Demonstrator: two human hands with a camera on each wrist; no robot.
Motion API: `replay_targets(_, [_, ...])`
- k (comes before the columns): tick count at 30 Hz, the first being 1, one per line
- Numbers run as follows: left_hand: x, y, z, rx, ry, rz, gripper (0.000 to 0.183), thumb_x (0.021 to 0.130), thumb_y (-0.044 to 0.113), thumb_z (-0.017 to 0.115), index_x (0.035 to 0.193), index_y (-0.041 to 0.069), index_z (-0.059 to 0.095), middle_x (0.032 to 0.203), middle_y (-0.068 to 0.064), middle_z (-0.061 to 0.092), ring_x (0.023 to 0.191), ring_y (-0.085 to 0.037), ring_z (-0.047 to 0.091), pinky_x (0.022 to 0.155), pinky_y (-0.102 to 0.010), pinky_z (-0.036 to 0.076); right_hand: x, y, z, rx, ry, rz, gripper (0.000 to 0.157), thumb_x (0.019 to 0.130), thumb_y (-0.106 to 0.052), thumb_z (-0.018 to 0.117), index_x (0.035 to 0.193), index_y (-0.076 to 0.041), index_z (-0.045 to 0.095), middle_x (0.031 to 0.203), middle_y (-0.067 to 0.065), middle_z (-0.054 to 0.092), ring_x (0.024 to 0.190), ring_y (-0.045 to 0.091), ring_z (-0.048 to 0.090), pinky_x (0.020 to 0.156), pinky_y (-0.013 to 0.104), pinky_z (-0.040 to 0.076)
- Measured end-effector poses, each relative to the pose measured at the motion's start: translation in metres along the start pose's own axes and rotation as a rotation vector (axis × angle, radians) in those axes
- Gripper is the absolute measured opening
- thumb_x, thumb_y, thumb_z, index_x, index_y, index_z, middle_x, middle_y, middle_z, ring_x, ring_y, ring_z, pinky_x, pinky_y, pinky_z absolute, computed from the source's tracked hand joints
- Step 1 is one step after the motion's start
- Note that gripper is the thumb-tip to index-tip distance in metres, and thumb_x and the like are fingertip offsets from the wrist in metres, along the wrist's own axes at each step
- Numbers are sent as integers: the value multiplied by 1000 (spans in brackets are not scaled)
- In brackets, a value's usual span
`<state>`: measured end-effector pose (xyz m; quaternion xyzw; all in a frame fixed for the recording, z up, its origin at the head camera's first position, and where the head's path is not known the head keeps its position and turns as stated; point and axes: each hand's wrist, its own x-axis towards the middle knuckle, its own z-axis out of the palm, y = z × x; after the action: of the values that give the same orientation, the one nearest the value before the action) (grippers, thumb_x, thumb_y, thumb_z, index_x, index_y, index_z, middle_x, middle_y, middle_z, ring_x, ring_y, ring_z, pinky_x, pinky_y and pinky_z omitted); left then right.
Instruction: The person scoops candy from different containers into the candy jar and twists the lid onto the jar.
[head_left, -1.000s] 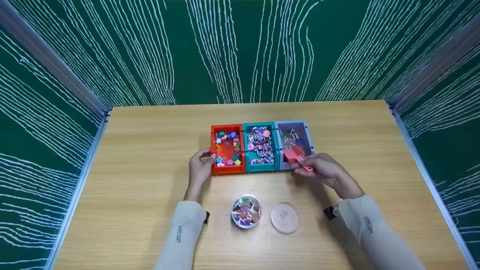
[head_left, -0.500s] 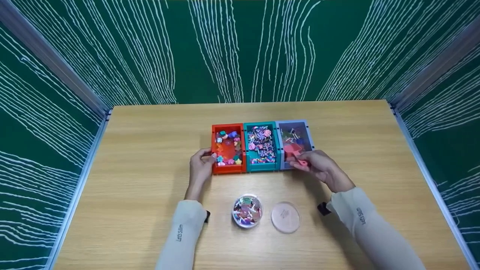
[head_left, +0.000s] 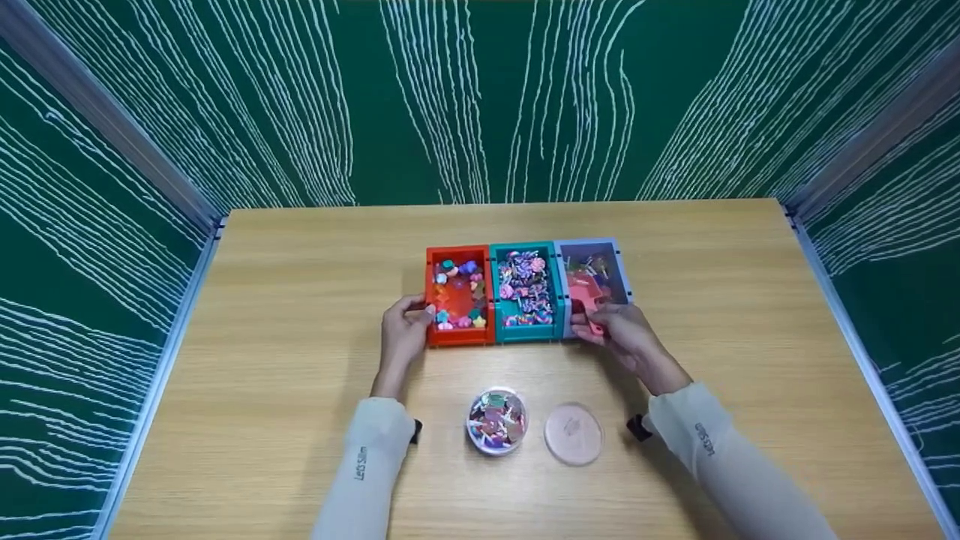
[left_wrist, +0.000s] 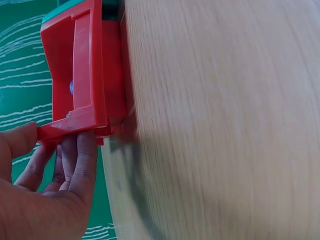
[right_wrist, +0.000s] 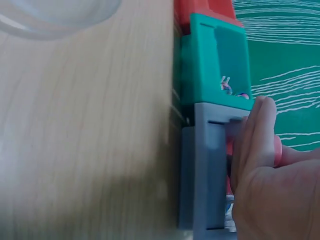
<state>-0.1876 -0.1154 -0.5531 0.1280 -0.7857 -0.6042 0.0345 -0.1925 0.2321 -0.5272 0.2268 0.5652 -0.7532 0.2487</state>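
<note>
My left hand [head_left: 405,334] grips the near left rim of a red bin [head_left: 461,336], thumb on top and fingers beneath in the left wrist view. Small colourful charms lie in that bin. In my right hand [head_left: 636,337] is a small pink scoop [head_left: 584,287], pinched by its handle, its blade down inside the lavender bin [head_left: 587,248] among small stick-like pieces. Between these two stands a teal bin [head_left: 529,332] with many swirled, striped pieces. The right wrist view shows my fingers over the lavender bin's near side, hiding most of the scoop.
Nearer me, a round clear tub [head_left: 493,451] full of mixed small pieces stands on the wooden table [head_left: 300,300]. To its right lies a clear round lid [head_left: 574,435]. Green panels with white wavy lines [head_left: 510,105] enclose the table's back and sides.
My right hand has moved left and slightly forward, pushing the scoop deeper into the lavender bin and turning its handle toward me. The left hand keeps its hold on the red bin.
</note>
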Motion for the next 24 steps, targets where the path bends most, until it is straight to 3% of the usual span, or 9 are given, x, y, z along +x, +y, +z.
replay_targets(8, [1,-1,0,-8,-9,5,27,97,0,69,122,-8,72,116,-24,73,92,-27,68,77,-27,51,2,2,1,-42,16,-33,57,110,0,45,162,9,22,95,8,74,85,15,77,86,28,61])
replay_targets(14, [0,-1,0,-22,-8,-12,26,97,0,68,122,-7,72,115,-23,73,90,-24,66,75,-26,50,2,8,3,-154,24,-118,48,111,-1,44,155,15,33,95,8,73,84,15,77,84,28,62])
replay_targets(18, [1,-2,0,-33,-11,-8,27,97,-1,67,122,-9,72,114,-24,73,90,-25,68,74,-24,51,3,9,4,-178,32,-170,49,110,1,44,154,18,31,92,8,73,80,13,76,80,27,62])
replay_targets(24, [2,-3,0,-40,-16,-15,27,97,-1,68,122,-9,72,115,-24,72,95,-28,70,77,-25,52,5,9,4,-234,59,-168,47,111,-2,43,153,17,35,97,8,72,82,11,74,81,26,62])
